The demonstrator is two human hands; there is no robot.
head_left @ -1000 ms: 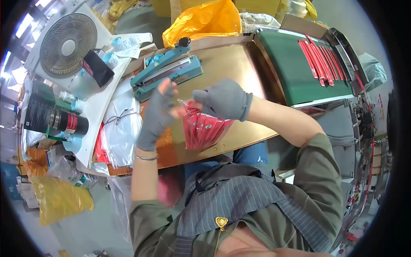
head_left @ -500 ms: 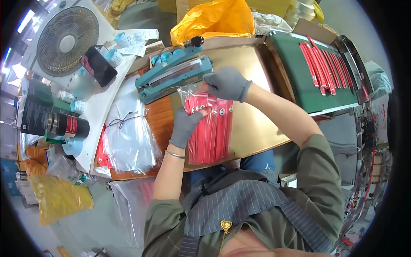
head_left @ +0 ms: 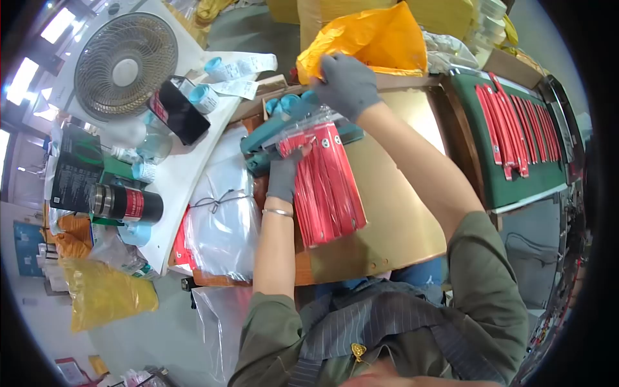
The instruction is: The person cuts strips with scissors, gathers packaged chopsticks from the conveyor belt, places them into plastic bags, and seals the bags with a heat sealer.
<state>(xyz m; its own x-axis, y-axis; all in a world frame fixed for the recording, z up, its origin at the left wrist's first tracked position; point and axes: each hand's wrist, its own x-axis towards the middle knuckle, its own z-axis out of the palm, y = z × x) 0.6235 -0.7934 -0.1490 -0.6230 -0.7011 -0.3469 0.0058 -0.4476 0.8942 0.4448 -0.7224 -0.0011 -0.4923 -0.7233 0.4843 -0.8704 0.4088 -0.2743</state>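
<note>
My left hand (head_left: 287, 169), in a grey fingerless glove, grips the upper left part of a clear bag of red strips (head_left: 329, 187). The bag is tilted and hangs over the table, its clear top lying over the blue-green sealer (head_left: 258, 138). My right hand (head_left: 347, 84), gloved as well, is raised above the sealer beside the orange bag (head_left: 380, 39). Its fingers are curled together; what they hold, if anything, is too blurred to tell.
Clear bags tied with a dark cord (head_left: 222, 222) lie at the left. Beyond them are a phone (head_left: 187, 119), a black flask (head_left: 138, 204) and a fan (head_left: 126, 71). More red strips (head_left: 500, 126) rest on the green belt (head_left: 509, 190) at the right.
My left hand took hold of the bag of red strips and brought it towards the sealer. My right hand rose from the bag's top towards the orange bag. The camera view has shifted.
</note>
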